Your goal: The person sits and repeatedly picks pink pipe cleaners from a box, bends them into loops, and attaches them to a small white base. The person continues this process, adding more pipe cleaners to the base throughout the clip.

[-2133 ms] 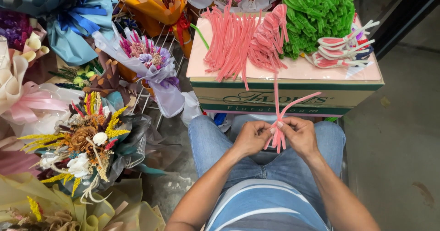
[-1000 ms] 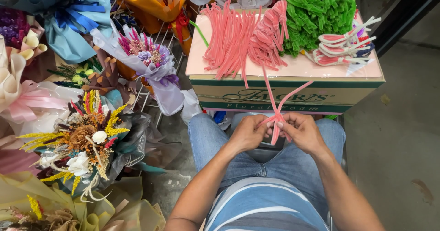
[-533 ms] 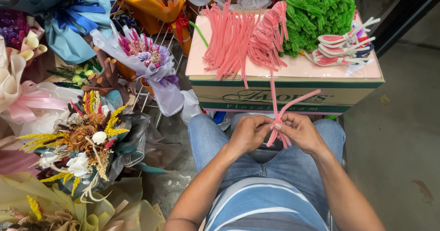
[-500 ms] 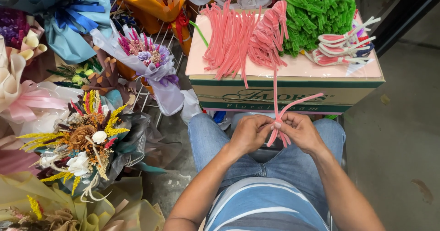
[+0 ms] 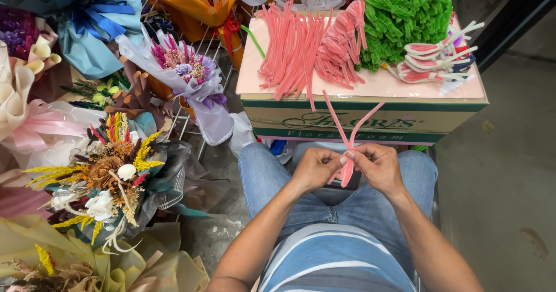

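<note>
Pink pipe cleaners (image 5: 346,153), pinched at dead centre between left hand (image 5: 315,168) and right hand (image 5: 379,165), above the lap; both hands closed on the bundle, fingertips nearly meeting. Two free ends fanned toward 12 and 1 o'clock, angled a little differently than half a second ago, so still being twisted, not yet bound. At 12 o'clock, cardboard box (image 5: 359,118) bearing loose pink stems (image 5: 289,46), bent pink loops (image 5: 341,46), green stems (image 5: 405,19), finished petals (image 5: 437,60). From 9 to 11 o'clock, wrapped bouquets (image 5: 110,179).
</note>
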